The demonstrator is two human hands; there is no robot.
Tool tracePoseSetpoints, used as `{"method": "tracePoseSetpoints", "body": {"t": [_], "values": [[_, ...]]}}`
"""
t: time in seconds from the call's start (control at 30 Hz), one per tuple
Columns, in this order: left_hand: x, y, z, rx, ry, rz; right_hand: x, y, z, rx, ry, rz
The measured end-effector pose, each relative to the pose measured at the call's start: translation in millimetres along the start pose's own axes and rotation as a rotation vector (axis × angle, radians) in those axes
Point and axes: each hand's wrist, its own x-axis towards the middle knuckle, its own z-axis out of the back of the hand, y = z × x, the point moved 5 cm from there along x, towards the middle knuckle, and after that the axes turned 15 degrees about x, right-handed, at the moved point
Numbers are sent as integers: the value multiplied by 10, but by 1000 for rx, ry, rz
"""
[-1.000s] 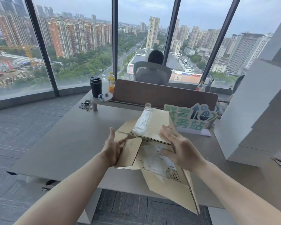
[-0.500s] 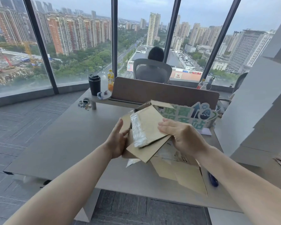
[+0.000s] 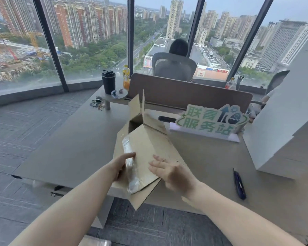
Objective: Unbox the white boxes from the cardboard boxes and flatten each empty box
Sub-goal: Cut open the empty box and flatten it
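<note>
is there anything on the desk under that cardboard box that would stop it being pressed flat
Nothing visible does. The cardboard box lies on bare desk, left hand on its taped edge, right hand open by it. The green sign and blue pen sit off to the right, apart from it. One flap still stands upright at the far end.

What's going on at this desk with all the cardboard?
A person is flattening an emptied cardboard box on a grey desk. Their left hand grips its taped near edge, while the right hand lies open over the top panel, fingers spread. The box is only partly collapsed: a flap at its far end stands upright. A stack of white boxes sits to the right, with a blue pen nearby.
</note>
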Motion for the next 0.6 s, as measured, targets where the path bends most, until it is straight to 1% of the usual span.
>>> {"method": "tracePoseSetpoints", "body": {"t": [0.07, 0.17, 0.23, 0.37, 0.5, 0.6], "values": [[37, 155, 105, 19, 0, 51, 19, 14, -224, 85, -5, -36], [43, 283, 212, -1, 19, 99, 115, 85, -404, 127, -4, -62], [37, 339, 330, -19, 23, 100, 133, 109, -514, 158, 0, -66], [194, 526, 594, 42, 21, 139, 31, 107, -739, 260, 17, -62], [203, 590, 745, 87, 20, 213, 66, 144, -840, 252, 35, -45], [181, 641, 787, 67, -2, 276, 171, 136, -877, 221, 39, -15]]}}
